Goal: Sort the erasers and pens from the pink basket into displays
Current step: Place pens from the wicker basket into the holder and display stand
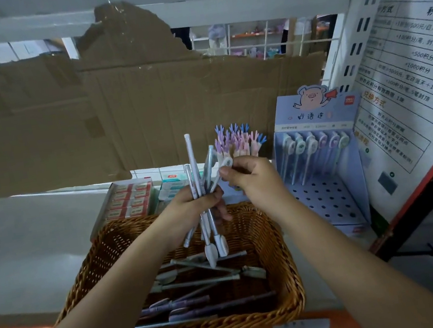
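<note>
Pens in a bunch, that's the story: the left hand [195, 203] has its fingers wrapped tight round a bundle of pens [193, 167], held upright above the basket [289, 273] at the front edge of the shelf [26, 246]. The right hand [250, 178] is right beside it, thumb and forefinger pinched on the capped top of one white pen [225, 164] in that bundle. Plenty more loose pens [198, 280] lie in the basket's bottom. This looks like mid-sort, on the pen stage. Next move, by my reading: draw that one pen free without spilling the rest, then seat it tip-down in an open hole of the blue pen display [326, 198] at the shelf's right end. Eraser boxes [128, 201] sit just behind the basket.
</note>
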